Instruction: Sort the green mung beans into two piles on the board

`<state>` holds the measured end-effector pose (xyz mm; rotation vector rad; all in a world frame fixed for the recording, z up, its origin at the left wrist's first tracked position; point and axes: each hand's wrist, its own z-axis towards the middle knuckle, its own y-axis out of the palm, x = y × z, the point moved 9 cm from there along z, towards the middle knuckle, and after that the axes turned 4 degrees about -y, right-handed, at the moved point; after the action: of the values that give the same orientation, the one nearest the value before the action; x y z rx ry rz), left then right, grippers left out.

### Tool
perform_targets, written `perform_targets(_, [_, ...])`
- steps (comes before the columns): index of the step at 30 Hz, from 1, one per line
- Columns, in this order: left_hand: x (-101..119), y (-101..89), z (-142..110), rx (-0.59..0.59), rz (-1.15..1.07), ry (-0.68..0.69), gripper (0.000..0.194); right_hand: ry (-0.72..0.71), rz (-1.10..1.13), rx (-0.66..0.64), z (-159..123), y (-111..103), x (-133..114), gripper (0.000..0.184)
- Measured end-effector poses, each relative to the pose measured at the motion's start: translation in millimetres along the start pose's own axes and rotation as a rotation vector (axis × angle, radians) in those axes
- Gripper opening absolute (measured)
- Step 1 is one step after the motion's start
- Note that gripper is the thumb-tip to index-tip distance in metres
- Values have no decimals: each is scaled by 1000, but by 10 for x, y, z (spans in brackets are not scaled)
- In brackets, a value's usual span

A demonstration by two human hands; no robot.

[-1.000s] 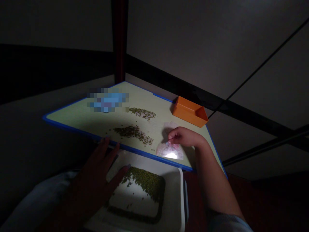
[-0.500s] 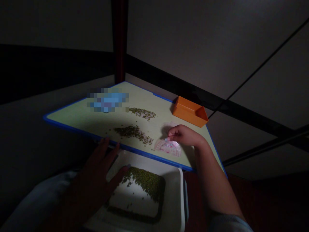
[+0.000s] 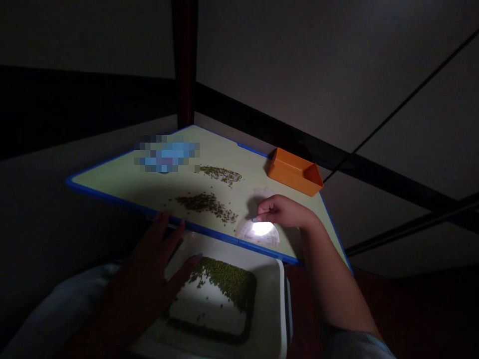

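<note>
- Our right hand (image 3: 280,210) clamped the protractor (image 3: 267,239), which lay lengthwise along the front edge of the bench (image 3: 108,174).
- Our left hand (image 3: 160,264), fingers apart, was farther off.

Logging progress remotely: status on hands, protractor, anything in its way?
Right hand pinching protractor, right side of board. Left hand spread at board's near edge. Loose mung beans left of protractor, possibly in its way.
</note>
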<state>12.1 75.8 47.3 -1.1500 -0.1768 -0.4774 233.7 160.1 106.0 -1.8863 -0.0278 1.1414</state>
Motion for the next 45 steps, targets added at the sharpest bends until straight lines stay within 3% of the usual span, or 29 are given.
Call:
perform_targets(14, [23,-22,8,1,-1,0,67,49,-9,61,-6,-45,48,19])
perform_targets(30, [-4,-10,25,-27,-21,-39,67,94,-184,339,-15,-273,83,25])
perform_targets(38, [-6,7,24,-17,6,-22,69,-28,-58,214,56,-102,44,26])
perform_targets(45, [-13,24,4,-35,4,-13,71,-27,4,210,-5,-165,70,28])
